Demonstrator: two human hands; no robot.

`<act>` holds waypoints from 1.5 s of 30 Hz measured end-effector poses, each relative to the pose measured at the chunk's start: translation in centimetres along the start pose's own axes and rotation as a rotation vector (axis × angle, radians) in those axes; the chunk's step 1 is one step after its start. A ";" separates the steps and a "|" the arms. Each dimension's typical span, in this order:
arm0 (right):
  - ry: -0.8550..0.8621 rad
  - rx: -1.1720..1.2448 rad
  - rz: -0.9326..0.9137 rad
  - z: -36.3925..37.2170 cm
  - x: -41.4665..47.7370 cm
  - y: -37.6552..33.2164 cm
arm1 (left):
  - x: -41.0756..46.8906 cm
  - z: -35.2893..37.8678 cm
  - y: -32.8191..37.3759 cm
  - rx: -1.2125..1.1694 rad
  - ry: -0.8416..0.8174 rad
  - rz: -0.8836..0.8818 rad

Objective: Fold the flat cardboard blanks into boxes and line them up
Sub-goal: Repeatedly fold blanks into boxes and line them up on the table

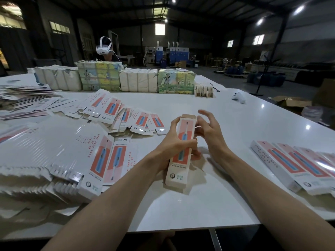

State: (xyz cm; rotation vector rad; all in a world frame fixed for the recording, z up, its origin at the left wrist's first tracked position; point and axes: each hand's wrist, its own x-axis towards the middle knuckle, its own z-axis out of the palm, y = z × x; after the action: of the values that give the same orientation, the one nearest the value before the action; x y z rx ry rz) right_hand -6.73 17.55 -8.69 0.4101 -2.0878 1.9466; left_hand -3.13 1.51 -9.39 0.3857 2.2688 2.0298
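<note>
While gripped mid-length by left hand (173, 144), tilts over white table (235, 115): long narrow white-and-coral cardboard box (178, 171) with blue toothbrush print. Looks light, thin-walled, easily crushed; best taken by long edges, not printed faces. Shows far-end flap open, brown inside. Right hand (212, 138): fingers spread wide beside far end, probably holding nothing. Left, heaped flat printed blanks (54, 142); right, row of finished boxes (282, 160).

White table (244, 127), glossy. White controller (239, 97) on far right part. Wrapped printed bundles (101, 77) in row along far edge. White headset (103, 45) on person behind them. Open brown carton (290, 101) on floor right; blue drums (266, 78) beyond.
</note>
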 end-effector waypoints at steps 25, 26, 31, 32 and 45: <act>-0.040 0.323 0.191 -1.0 0.5 -1.2 | 0.0 0.6 -0.5 0.081 -0.041 0.046; -0.037 0.332 0.195 -1.0 0.5 -1.2 | 0.0 0.6 -0.5 0.092 -0.038 0.055; -0.056 0.319 0.177 -1.3 0.3 -1.4 | -0.1 0.3 -0.4 0.113 -0.025 0.063; -0.061 0.303 0.167 -1.3 0.2 -1.4 | -0.2 0.3 -0.3 0.110 -0.029 0.059; -0.096 0.266 0.131 -0.7 0.0 -1.0 | -0.7 0.6 0.4 0.064 0.033 0.022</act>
State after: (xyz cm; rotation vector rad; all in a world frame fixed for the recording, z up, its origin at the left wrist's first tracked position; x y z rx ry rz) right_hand -6.33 18.21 -7.76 0.4371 -1.9603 2.3364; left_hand -2.29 1.97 -9.13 0.3867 2.3640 1.9922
